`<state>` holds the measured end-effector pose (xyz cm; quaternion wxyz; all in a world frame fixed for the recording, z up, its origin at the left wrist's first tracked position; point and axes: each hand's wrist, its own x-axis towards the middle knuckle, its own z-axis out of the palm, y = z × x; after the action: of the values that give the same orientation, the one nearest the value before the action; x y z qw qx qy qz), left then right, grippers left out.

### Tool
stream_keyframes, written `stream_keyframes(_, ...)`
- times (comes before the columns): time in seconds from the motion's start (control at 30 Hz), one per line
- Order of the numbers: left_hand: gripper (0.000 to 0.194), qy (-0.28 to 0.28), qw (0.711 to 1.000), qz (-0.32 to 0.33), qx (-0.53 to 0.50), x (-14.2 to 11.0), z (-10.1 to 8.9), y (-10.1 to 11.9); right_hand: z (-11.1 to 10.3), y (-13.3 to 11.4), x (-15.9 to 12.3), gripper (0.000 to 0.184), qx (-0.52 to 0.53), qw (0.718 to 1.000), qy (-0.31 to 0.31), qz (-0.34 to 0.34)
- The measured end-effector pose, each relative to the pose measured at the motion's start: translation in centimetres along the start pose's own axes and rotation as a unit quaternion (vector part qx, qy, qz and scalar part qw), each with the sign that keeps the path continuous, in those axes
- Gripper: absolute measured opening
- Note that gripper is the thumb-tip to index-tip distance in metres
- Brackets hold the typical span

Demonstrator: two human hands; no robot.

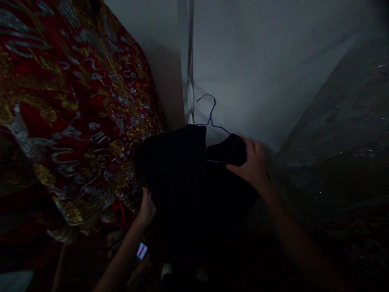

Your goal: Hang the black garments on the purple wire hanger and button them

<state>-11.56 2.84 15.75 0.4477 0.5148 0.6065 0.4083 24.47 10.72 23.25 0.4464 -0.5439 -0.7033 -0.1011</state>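
- Head view: black cloth garment (182,174) at centre, on a thin purple wire hanger (210,118), hook towards twelve o'clock.
- Right hand (253,164), two o'clock: fingers clamped on its shoulder.
- Left hand (147,209), eight o'clock, at its edge; cannot tell whether fingers grip.
- Red embroidered garment (91,101): ten o'clock.

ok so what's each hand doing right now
Left hand: closed on the left edge of the dark garment.
Right hand: closed on the garment's shoulder, by the purple hanger.
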Motion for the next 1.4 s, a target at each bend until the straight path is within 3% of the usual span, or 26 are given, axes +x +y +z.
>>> stream_keyframes(0.1, 0.062, 0.165, 0.974, -0.056, -0.143, -0.7, 2.2, -2.7, -0.2, -1.4, 1.0, 0.100, 0.012, 0.998, -0.030, -0.045)
stream_keyframes(0.17, 0.056, 0.205, 0.950, -0.074, -0.221, -0.9, 3.7, -3.5, -0.1, -2.7, 0.2, 0.096, 0.059, 0.993, -0.050, -0.088)
stream_keyframes(0.23, 0.048, 0.215, 0.923, -0.105, -0.302, -1.1, 5.0, -4.0, 0.7, -4.0, -2.0, 0.082, 0.131, 0.987, -0.038, -0.089)
stream_keyframes(0.3, 0.040, 0.208, 0.897, -0.136, -0.366, -1.5, 5.8, -4.3, 2.7, -5.5, -5.2, 0.058, 0.209, 0.978, 0.009, -0.012)
stream_keyframes(0.37, 0.034, 0.199, 0.881, -0.161, -0.397, -2.0, 6.3, -4.4, 5.7, -7.0, -8.8, 0.031, 0.280, 0.946, 0.068, 0.147)
stream_keyframes(0.43, 0.029, 0.198, 0.870, -0.187, -0.410, -2.5, 6.6, -4.3, 8.9, -8.3, -12.1, 0.032, 0.336, 0.902, -0.038, 0.269)
stream_keyframes(0.47, 0.027, 0.198, 0.866, -0.202, -0.412, -2.7, 6.6, -4.2, 10.3, -8.9, -13.3, 0.037, 0.371, 0.875, -0.120, 0.286)
stream_keyframes(0.53, 0.027, 0.188, 0.865, -0.217, -0.411, -3.1, 6.7, -3.8, 12.4, -9.6, -14.7, 0.040, 0.406, 0.844, -0.188, 0.296)
stream_keyframes(0.7, 0.030, 0.151, 0.877, -0.206, -0.408, -3.3, 6.3, -3.5, 13.2, -9.3, -14.8, 0.033, 0.427, 0.817, -0.239, 0.304)
stream_keyframes(0.77, 0.029, 0.178, 0.872, -0.188, -0.415, -3.1, 6.0, -4.1, 12.7, -8.8, -14.9, 0.038, 0.447, 0.805, -0.252, 0.299)
stream_keyframes(0.87, 0.029, 0.303, 0.870, -0.099, -0.377, -2.7, 5.6, -5.9, 11.9, -8.2, -15.9, 0.043, 0.472, 0.792, -0.233, 0.310)
stream_keyframes(0.93, 0.038, 0.410, 0.873, 0.020, -0.264, -2.7, 5.4, -7.2, 11.2, -8.1, -16.7, 0.043, 0.479, 0.781, -0.224, 0.332)
stream_keyframes(1.0, 0.046, 0.479, 0.861, 0.150, -0.083, -2.9, 5.8, -8.3, 10.5, -8.3, -17.3, 0.042, 0.474, 0.780, -0.219, 0.345)
stream_keyframes(1.07, 0.040, 0.447, 0.857, 0.243, 0.085, -3.2, 6.9, -8.9, 9.9, -8.6, -17.5, 0.040, 0.467, 0.783, -0.221, 0.348)
stream_keyframes(1.13, 0.030, 0.313, 0.889, 0.286, 0.171, -3.2, 8.9, -8.8, 9.4, -9.0, -17.4, 0.041, 0.469, 0.780, -0.236, 0.340)
stream_keyframes(1.2, 0.026, 0.190, 0.922, 0.290, 0.169, -3.0, 11.3, -8.4, 9.1, -9.3, -17.4, 0.044, 0.477, 0.774, -0.256, 0.328)
stream_keyframes(1.23, 0.025, 0.158, 0.933, 0.284, 0.153, -2.8, 12.3, -8.1, 9.0, -9.4, -17.3, 0.046, 0.480, 0.770, -0.268, 0.322)
stream_keyframes(1.4, 0.008, 0.113, 0.959, 0.249, 0.077, -2.4, 14.8, -6.4, 8.0, -9.2, -14.8, 0.044, 0.491, 0.742, -0.296, 0.347)
